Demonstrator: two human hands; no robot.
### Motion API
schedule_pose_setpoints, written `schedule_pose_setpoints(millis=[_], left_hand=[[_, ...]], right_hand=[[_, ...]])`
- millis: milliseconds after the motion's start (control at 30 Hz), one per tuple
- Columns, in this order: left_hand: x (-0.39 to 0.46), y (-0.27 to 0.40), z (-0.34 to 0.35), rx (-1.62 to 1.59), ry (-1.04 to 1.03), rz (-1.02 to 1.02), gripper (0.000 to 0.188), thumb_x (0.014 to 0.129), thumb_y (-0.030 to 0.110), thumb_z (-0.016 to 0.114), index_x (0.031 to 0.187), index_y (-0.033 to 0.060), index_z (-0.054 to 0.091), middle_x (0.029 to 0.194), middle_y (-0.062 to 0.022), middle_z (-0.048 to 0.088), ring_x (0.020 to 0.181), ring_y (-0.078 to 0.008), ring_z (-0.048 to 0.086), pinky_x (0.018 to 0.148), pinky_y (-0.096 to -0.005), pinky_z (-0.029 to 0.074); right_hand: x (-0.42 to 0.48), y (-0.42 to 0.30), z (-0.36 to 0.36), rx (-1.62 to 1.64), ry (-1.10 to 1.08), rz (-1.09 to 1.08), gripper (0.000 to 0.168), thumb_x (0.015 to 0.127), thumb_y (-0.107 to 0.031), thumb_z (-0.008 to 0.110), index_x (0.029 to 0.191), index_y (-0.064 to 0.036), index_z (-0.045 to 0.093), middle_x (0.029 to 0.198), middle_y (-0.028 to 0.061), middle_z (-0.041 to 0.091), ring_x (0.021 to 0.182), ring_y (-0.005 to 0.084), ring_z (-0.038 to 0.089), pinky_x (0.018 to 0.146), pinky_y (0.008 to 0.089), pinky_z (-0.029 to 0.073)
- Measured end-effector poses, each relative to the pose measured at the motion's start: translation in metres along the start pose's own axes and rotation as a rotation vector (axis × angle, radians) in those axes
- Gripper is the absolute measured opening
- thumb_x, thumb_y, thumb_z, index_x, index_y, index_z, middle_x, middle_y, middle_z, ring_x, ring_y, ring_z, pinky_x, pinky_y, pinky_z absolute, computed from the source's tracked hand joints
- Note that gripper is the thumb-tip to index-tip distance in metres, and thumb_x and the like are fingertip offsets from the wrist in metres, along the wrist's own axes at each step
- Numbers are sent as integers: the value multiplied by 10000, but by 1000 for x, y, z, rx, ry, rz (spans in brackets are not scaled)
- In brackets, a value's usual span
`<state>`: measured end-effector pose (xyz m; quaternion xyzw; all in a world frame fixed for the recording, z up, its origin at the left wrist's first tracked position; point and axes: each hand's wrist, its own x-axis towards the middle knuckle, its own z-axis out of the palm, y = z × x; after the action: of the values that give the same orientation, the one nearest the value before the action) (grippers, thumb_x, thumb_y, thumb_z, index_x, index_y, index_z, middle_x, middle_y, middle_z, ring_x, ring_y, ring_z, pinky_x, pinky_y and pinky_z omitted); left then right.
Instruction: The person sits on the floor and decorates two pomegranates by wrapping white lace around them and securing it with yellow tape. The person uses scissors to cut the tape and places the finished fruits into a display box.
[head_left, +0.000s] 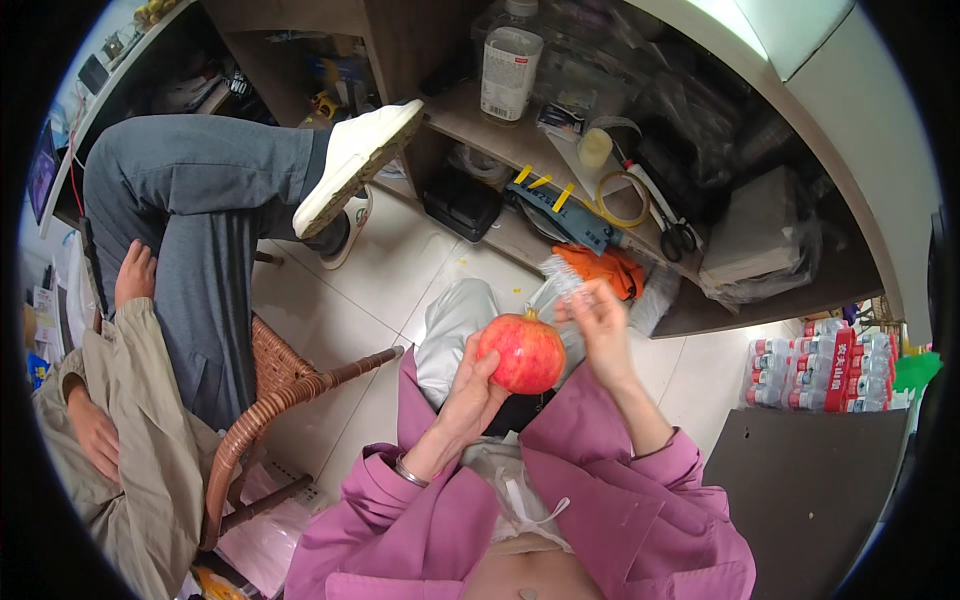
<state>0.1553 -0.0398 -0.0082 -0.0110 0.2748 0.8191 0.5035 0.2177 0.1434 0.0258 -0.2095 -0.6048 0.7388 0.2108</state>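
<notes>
A red pomegranate (527, 355) with its crown pointing away from me rests in my left hand (478, 379). The thumb and fingers of that hand wrap its left side. Just to the right, my right hand (604, 330) is raised and pinches a crumpled piece of clear plastic wrap (564, 277) between thumb and fingers. The plastic is apart from the fruit, above and to its right. Both hands are over my lap, above my light grey trousers (455, 322).
A person in grey trousers (202, 172) sits at left on a wicker chair (281, 352), one white shoe (360, 161) raised. Ahead, a shelf unit holds a clear bottle (511, 71), scissors (679, 241) and an orange cloth item (604, 270). Packed water bottles (817, 367) stand at right.
</notes>
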Motion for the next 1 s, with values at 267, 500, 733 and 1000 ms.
schedule_pose_setpoints(millis=[267,500,733,1000], left_hand=[[7,15,16,99,-33,-6,630,945,366,573,1464,194,262,1423,-100,393,1303,-281,442,1011,-510,453],[7,6,-1,-51,-112,39,585,983,511,443,1453,210,270,1397,-103,403,1265,-270,471,979,-499,476],[-1,15,9,89,-63,15,785,870,456,654,1478,181,240,1395,-111,404,1281,-288,457,1015,-512,448],[-3,13,13,72,-11,39,792,818,-84,663,1459,153,261,1348,-84,415,1217,-196,493,997,-352,477]], right_hand=[[-43,-74,-5,75,-415,420,119,957,-142,603,1005,-34,585,784,5,620,637,29,514,542,183,360],[-40,-61,9,-253,-343,436,93,941,-128,628,940,-34,626,689,-2,633,579,17,523,510,176,360],[-39,-62,12,-272,-351,450,105,940,-126,633,928,-22,630,691,-7,622,588,13,512,523,180,364],[-41,-68,26,-321,-324,467,143,937,-145,640,899,-7,634,683,-14,610,610,19,523,532,176,381]])
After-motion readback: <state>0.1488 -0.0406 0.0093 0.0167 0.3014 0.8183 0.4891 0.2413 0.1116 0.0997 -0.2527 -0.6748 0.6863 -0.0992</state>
